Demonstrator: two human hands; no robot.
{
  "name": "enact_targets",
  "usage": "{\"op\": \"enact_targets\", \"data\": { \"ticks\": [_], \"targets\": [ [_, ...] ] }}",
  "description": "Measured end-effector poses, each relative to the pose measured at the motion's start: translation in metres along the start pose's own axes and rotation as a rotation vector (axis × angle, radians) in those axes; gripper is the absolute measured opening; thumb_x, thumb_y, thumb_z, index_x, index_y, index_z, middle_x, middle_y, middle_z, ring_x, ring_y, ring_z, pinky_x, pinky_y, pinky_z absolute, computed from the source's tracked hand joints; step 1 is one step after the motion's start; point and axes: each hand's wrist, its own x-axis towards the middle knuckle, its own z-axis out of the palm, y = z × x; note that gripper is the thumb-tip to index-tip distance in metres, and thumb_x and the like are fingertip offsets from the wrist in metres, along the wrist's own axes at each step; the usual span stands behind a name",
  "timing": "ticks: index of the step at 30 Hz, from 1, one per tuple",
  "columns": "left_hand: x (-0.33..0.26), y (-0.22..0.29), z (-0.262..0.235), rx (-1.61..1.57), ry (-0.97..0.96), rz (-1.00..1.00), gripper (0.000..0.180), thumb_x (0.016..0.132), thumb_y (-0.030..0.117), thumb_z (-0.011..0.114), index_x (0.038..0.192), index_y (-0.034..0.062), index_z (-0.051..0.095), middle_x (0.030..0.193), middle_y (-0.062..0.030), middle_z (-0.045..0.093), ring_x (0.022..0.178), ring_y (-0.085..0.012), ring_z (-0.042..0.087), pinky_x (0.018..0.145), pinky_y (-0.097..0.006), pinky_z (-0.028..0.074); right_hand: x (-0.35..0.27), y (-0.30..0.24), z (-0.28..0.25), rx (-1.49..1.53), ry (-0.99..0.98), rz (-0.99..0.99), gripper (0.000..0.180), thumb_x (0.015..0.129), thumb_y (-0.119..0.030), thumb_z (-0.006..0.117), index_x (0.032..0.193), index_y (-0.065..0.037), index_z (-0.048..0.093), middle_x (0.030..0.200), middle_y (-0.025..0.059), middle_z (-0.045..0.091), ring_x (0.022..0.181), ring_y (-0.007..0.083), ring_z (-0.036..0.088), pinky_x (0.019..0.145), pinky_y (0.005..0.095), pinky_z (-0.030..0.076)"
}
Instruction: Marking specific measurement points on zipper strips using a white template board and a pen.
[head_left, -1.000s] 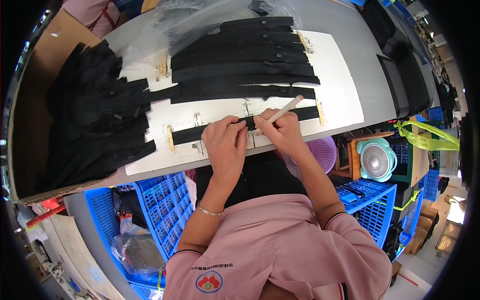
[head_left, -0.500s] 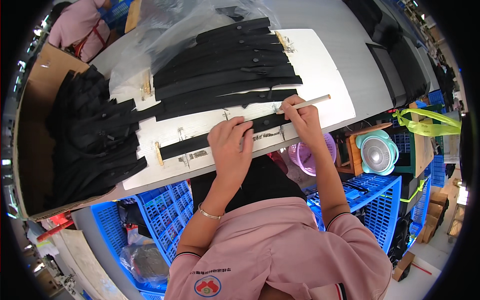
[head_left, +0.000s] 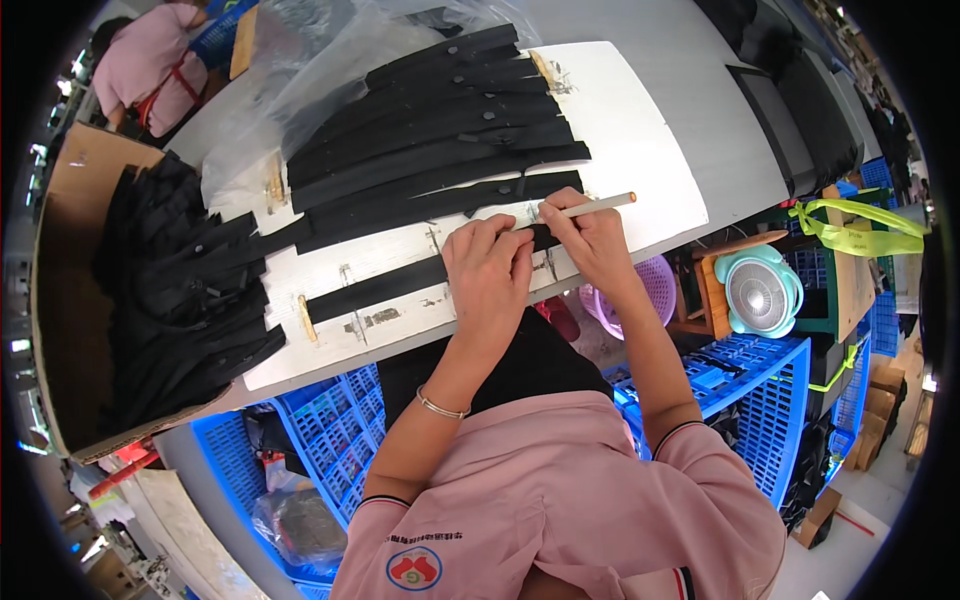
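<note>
- Left hand: fingers bent over the black strip; whether they pinch it cannot be told.
- Right hand: pinching a white pen near the strip.
- White board: beneath the strip.
- Further black strips: side by side, beyond.

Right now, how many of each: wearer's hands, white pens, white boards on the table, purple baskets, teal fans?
Left hand and right hand: 2
White pen: 1
White board: 1
Purple basket: 1
Teal fan: 1
Total: 6
</note>
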Motion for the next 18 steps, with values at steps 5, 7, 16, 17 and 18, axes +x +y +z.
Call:
{"op": "enact_targets", "data": {
  "ticks": [5, 7, 16, 17, 18],
  "targets": [
    [0.001, 0.0, 0.001, 0.002, 0.0, -0.005, 0.013, 0.084, 0.008, 0.078, 0.097, 0.0089, 0.077, 0.11, -0.0014, 0.07, 0.108, -0.0248, 0.061, 0.099, -0.039, 0.041, -0.003, -0.002, -0.006, 0.059, -0.038, 0.103, 0.023, 0.1, -0.02, 0.062, 0.088, 0.0, 0.065, 0.07, 0.0102, 0.062, 0.062, 0.0255, 0.06, 0.061, 0.035, 0.047],
    [0.001, 0.0, 0.001, 0.007, 0.007, -0.001, 0.013, 0.084, 0.008, 0.078, 0.097, 0.0088, 0.077, 0.11, -0.0016, 0.07, 0.108, -0.0251, 0.06, 0.099, -0.039, 0.041, -0.003, 0.001, -0.008, 0.045, -0.068, 0.07, 0.024, 0.1, -0.021, 0.061, 0.086, -0.001, 0.064, 0.068, 0.0107, 0.061, 0.061, 0.0264, 0.06, 0.061, 0.0357, 0.047],
    [-0.001, -0.009, -0.006, -0.037, 0.014, 0.04, 0.017, 0.085, 0.009, 0.077, 0.102, 0.0063, 0.076, 0.114, -0.0072, 0.069, 0.107, -0.0288, 0.061, 0.098, -0.042, 0.044, -0.003, 0.003, -0.005, -0.013, -0.154, 0.059, 0.03, 0.099, -0.023, 0.06, 0.081, 0.0, 0.064, 0.07, 0.0124, 0.063, 0.063, 0.0239, 0.064, 0.061, 0.0361, 0.047],
    [-0.002, -0.009, -0.01, -0.121, 0.0, -0.006, 0.022, 0.084, 0.009, 0.077, 0.106, 0.0049, 0.075, 0.116, -0.0097, 0.069, 0.107, -0.0313, 0.062, 0.097, -0.045, 0.046, -0.006, 0.002, -0.006, 0.07, -0.127, 0.144, 0.027, 0.099, -0.019, 0.061, 0.082, 0.002, 0.066, 0.072, 0.0094, 0.065, 0.066, 0.0161, 0.063, 0.061, 0.0329, 0.047],
    [-0.001, -0.008, -0.02, -0.149, 0.014, -0.033, 0.025, 0.086, 0.006, 0.074, 0.111, 0.0047, 0.073, 0.118, -0.0106, 0.069, 0.111, -0.0328, 0.063, 0.101, -0.048, 0.047, -0.008, 0.0, -0.006, 0.149, -0.065, 0.122, 0.024, 0.1, -0.014, 0.062, 0.083, 0.002, 0.067, 0.071, 0.0048, 0.063, 0.067, 0.0103, 0.058, 0.061, 0.029, 0.045]
  ]
}}
